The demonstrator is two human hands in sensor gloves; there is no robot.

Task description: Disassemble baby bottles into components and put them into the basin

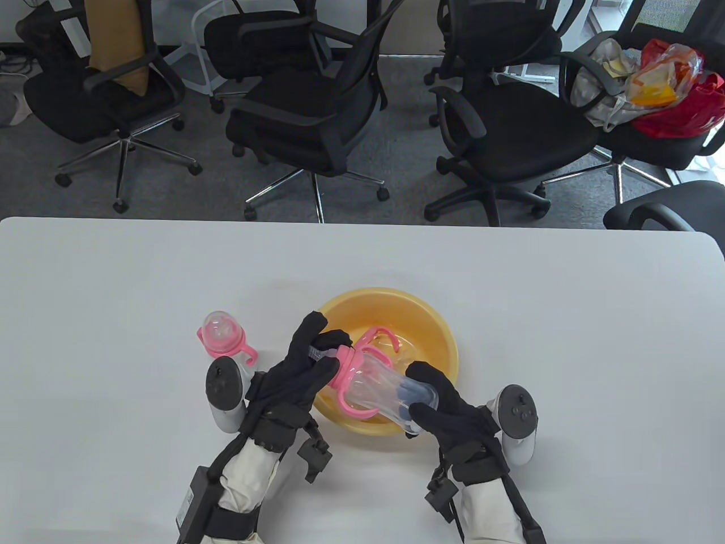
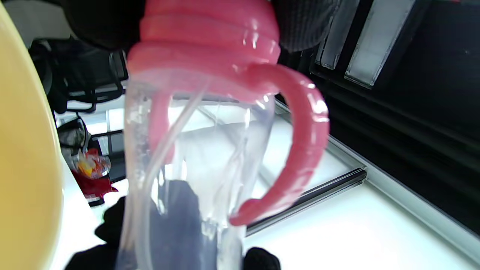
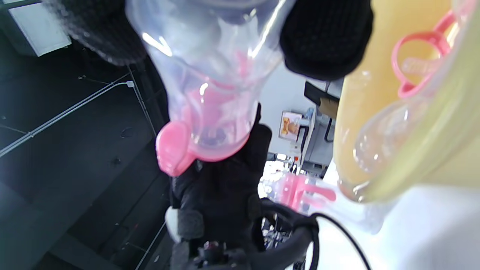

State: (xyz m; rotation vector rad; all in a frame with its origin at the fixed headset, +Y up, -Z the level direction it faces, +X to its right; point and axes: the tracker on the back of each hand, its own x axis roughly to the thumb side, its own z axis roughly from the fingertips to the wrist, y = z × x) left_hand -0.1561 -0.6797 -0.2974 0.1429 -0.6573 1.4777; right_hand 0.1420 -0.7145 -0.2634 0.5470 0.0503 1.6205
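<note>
Both hands' grip spans bottle [image 1: 380,391] ends above basin [image 1: 439,331].

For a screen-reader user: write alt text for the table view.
Two gloved hands hold a clear baby bottle with a pink handled collar over a yellow basin: left hand at the top, right hand at the base. A second bottle stands left of the basin.

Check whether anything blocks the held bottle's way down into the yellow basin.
Nothing visible does. Left hand and right hand hold the bottle directly over the basin, which is open-topped. Only a loose pink handle ring lies inside.
</note>
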